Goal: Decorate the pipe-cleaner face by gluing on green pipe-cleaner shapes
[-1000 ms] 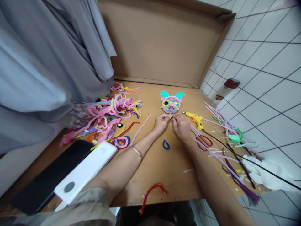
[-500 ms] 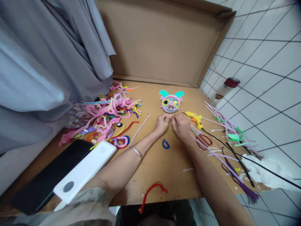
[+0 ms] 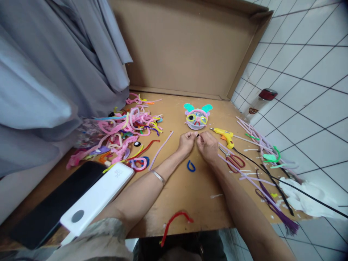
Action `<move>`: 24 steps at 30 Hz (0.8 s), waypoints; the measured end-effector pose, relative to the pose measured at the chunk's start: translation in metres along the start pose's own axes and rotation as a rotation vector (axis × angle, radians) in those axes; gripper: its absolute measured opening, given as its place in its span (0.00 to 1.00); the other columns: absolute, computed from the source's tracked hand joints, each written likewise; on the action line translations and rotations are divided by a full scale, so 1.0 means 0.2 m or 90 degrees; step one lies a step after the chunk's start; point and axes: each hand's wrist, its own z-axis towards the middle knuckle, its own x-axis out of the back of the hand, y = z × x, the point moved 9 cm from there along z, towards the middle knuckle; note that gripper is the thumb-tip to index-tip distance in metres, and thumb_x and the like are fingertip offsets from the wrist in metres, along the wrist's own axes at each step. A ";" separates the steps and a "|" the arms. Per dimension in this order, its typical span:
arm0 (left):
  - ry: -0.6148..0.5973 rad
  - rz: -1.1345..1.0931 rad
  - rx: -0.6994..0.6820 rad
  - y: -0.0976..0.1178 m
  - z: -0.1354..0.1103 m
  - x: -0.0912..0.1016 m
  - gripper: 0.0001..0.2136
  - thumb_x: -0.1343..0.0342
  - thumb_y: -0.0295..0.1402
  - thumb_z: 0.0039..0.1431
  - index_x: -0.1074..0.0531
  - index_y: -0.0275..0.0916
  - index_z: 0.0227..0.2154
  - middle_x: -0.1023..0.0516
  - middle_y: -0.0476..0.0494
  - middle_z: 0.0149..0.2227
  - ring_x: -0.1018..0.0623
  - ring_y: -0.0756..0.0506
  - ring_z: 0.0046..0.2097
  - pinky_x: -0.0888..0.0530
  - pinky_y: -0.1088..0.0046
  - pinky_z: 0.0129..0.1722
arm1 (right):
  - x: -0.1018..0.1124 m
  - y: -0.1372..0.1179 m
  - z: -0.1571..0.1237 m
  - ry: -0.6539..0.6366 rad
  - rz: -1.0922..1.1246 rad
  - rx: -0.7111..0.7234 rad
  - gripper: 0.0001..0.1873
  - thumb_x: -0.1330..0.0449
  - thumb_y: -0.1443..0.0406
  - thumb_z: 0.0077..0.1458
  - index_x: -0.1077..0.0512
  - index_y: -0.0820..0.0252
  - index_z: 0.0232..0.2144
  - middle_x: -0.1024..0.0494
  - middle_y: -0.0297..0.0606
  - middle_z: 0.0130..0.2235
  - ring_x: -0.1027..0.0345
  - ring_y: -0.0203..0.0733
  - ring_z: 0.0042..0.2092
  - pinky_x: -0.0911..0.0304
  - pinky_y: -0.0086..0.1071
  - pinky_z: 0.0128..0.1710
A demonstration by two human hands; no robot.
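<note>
Black bit point(image 3: 197, 135): tiny and dark, at the fingertips where both hands meet; too small to make out its shape.
Right hand point(image 3: 207, 145): fingers curled in, pinching the bit.
Left hand point(image 3: 187, 142): thumb and fingers drawn together right beside the bit; cannot tell whether it grips too.
Face point(image 3: 197, 119): just beyond the hands, round, pink-rimmed, green ears, yellow eye rings, one eye black, mouth red and downturned.
Glue gun point(image 3: 225, 137): yellow, near the right hand.
Blue loop point(image 3: 191, 166): nearer the body.
</note>
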 end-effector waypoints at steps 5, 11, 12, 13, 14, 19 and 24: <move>0.004 -0.011 -0.016 0.01 0.00 0.00 0.20 0.34 0.41 0.47 0.40 0.36 0.16 0.45 0.58 0.15 0.46 0.57 0.19 0.49 0.79 0.20 | -0.03 0.00 -0.01 0.007 0.004 -0.011 0.12 0.52 0.67 0.59 0.34 0.57 0.25 0.31 0.38 0.26 0.39 0.41 0.30 0.46 0.33 0.31; 0.009 -0.014 -0.003 0.01 0.01 0.00 0.20 0.36 0.40 0.49 0.40 0.37 0.16 0.45 0.58 0.14 0.47 0.58 0.17 0.51 0.78 0.19 | -0.04 -0.01 -0.02 0.002 0.000 -0.008 0.14 0.55 0.66 0.62 0.32 0.58 0.28 0.31 0.41 0.28 0.39 0.43 0.32 0.45 0.34 0.33; 0.011 -0.014 -0.002 0.02 0.01 0.00 0.19 0.36 0.39 0.49 0.40 0.37 0.16 0.45 0.58 0.14 0.47 0.58 0.17 0.51 0.78 0.18 | -0.04 -0.01 -0.02 0.000 -0.001 -0.007 0.15 0.55 0.66 0.62 0.32 0.58 0.28 0.31 0.41 0.28 0.39 0.44 0.33 0.44 0.34 0.33; 0.014 -0.015 -0.003 0.02 0.01 0.00 0.19 0.36 0.39 0.49 0.40 0.37 0.16 0.45 0.58 0.14 0.47 0.58 0.17 0.51 0.78 0.18 | -0.04 -0.01 -0.02 0.000 -0.003 -0.007 0.15 0.56 0.66 0.63 0.32 0.58 0.29 0.31 0.42 0.29 0.38 0.44 0.33 0.44 0.34 0.34; 0.017 -0.015 -0.004 0.02 0.01 0.00 0.19 0.36 0.38 0.50 0.40 0.37 0.16 0.45 0.58 0.14 0.47 0.58 0.17 0.51 0.78 0.18 | -0.04 -0.01 -0.02 0.000 -0.004 -0.008 0.15 0.56 0.66 0.63 0.32 0.59 0.29 0.30 0.42 0.29 0.38 0.44 0.33 0.44 0.35 0.34; 0.042 -0.025 -0.006 0.04 0.01 0.01 0.19 0.36 0.37 0.49 0.40 0.36 0.16 0.43 0.58 0.14 0.46 0.58 0.16 0.50 0.78 0.17 | -0.06 -0.03 -0.03 -0.010 0.014 -0.015 0.15 0.56 0.70 0.59 0.29 0.62 0.36 0.28 0.45 0.32 0.36 0.46 0.36 0.41 0.36 0.36; 0.057 -0.040 0.007 0.04 0.01 0.03 0.19 0.35 0.38 0.48 0.39 0.36 0.16 0.43 0.58 0.14 0.46 0.58 0.17 0.50 0.78 0.18 | -0.08 -0.03 -0.04 -0.019 0.029 -0.035 0.17 0.55 0.72 0.56 0.29 0.63 0.40 0.27 0.46 0.33 0.35 0.47 0.36 0.39 0.37 0.37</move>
